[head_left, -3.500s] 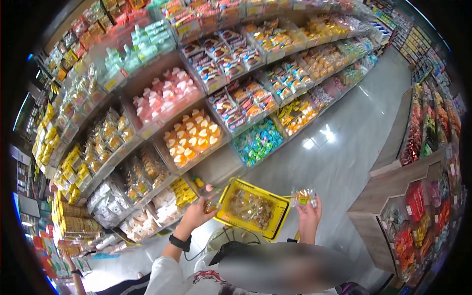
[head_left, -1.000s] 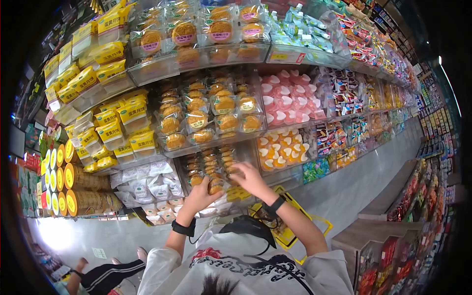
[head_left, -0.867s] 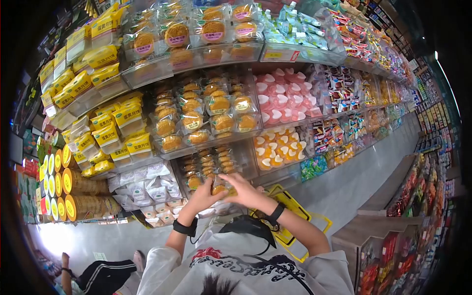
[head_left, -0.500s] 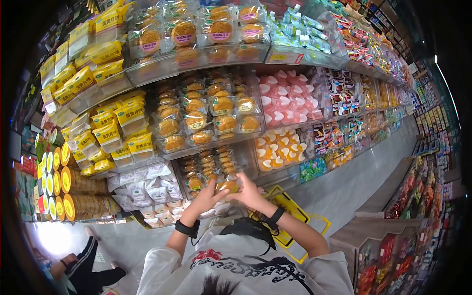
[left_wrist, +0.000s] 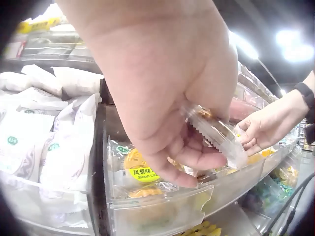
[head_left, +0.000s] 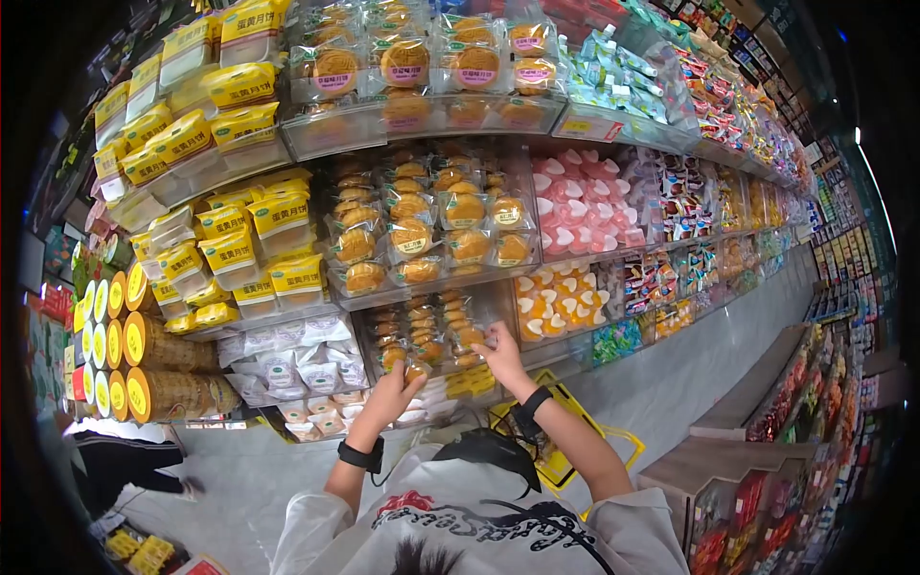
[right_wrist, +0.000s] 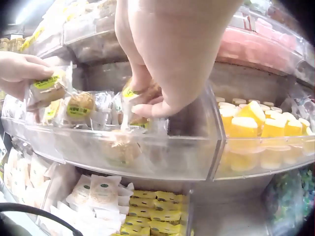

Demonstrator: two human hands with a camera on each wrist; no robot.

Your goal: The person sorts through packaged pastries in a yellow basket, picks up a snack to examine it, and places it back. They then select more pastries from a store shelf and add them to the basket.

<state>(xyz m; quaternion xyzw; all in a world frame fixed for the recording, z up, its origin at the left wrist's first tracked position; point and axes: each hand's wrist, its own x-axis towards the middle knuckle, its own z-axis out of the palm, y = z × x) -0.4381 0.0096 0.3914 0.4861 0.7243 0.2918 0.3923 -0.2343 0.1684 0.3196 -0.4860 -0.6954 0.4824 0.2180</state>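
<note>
My left hand (head_left: 390, 393) pinches a mooncake in a clear wrapper (right_wrist: 47, 91), held just above the front of a clear-walled shelf bin (right_wrist: 162, 155). The wrapper's edge (left_wrist: 221, 137) sticks out past the thumb in the left wrist view. Down inside the same bin, my right hand (head_left: 503, 359) pinches another wrapped mooncake (right_wrist: 129, 105) with a yellow-green label, its fingers partly hiding it. More wrapped mooncakes (head_left: 422, 326) stand in rows in the bin. One with a yellow label (left_wrist: 142, 174) lies close under my left fingers.
White packets (head_left: 297, 359) fill the bin to the left; heart-topped orange cups (head_left: 561, 302) fill the one to the right. A shelf of larger mooncakes (head_left: 412, 235) juts out above. A yellow basket (head_left: 579, 398) hangs by my right forearm. Another person's legs (head_left: 125, 465) show at lower left.
From over the yellow basket, both hands have moved to the mooncake bin. They were together at one mooncake; now the left holds it and the right has moved right to another.
</note>
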